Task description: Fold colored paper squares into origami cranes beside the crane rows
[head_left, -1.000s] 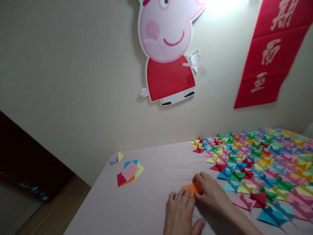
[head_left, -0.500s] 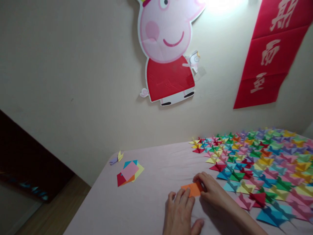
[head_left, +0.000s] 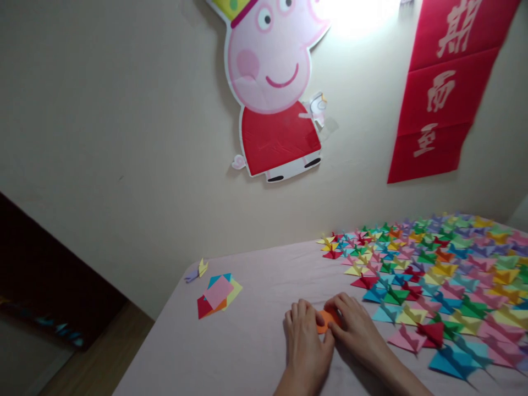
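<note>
Pressing down on a small orange piece of folded paper (head_left: 324, 320), our two hands meet near the front edge of the pink-covered counter (head_left: 247, 352). The left hand (head_left: 306, 344) lies open and flat, its fingers stretched forward over the left part of the paper and hiding most of it. The right hand (head_left: 355, 330) comes in from the right with bent fingers, its fingertips (head_left: 332, 324) touching the paper's right side; we cannot tell whether it pinches the sheet or only holds it down. Only a narrow strip of orange shows between the two hands. Just to the right of them begins a wide field of folded paper birds in many colours (head_left: 437, 280), set in close rows that run to the far right corner. Well apart to the left lies a loose stack of flat coloured paper squares (head_left: 218, 291) with a pink sheet on top, and beyond it, near the counter's far edge, a small purple and yellow folded piece (head_left: 197, 270). On the cream wall hang a cartoon pig cut-out in a red dress (head_left: 274, 88) and a red banner with pale characters (head_left: 441, 88).
</note>
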A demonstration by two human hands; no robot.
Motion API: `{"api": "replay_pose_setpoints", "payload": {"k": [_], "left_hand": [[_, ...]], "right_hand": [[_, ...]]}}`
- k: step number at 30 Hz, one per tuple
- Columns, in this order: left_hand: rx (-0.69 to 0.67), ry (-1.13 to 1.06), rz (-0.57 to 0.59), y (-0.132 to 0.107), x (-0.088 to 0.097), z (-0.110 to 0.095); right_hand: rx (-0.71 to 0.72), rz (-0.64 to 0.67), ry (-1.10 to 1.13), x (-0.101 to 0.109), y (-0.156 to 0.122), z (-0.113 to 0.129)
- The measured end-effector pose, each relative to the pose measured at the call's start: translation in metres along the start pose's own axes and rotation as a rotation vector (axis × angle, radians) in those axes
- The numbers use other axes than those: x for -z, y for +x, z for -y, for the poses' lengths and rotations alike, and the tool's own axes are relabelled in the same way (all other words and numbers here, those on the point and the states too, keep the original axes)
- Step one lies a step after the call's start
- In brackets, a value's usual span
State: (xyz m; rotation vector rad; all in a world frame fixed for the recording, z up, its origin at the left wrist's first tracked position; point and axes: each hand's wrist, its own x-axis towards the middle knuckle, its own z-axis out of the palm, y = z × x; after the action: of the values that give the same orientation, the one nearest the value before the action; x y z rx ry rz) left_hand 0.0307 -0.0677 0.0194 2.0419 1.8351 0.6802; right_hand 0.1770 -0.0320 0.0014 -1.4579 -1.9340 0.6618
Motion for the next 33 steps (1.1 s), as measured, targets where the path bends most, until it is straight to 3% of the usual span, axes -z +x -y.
{"api": "replay_pose_setpoints", "payload": {"k": [7,20,27,33], "left_hand": [[0.049,0.004,-0.025,0.000,-0.005,0.001],[0.036,0.021,0.042,0.004,-0.002,0.014],[0.072,-0.080,-0.025,-0.003,0.003,0.019],[0.070,-0.131,-0.058,-0.008,-0.001,0.019]], "right_hand": [[-0.003,0.052,-0.071,0.002,-0.001,0.004],[0.001,0.063,-0.053,0.002,-0.001,0.001],[0.031,0.059,-0.016,0.001,0.001,-0.009],[-0.042,0.012,-0.108,-0.001,-0.003,0.012]]}}
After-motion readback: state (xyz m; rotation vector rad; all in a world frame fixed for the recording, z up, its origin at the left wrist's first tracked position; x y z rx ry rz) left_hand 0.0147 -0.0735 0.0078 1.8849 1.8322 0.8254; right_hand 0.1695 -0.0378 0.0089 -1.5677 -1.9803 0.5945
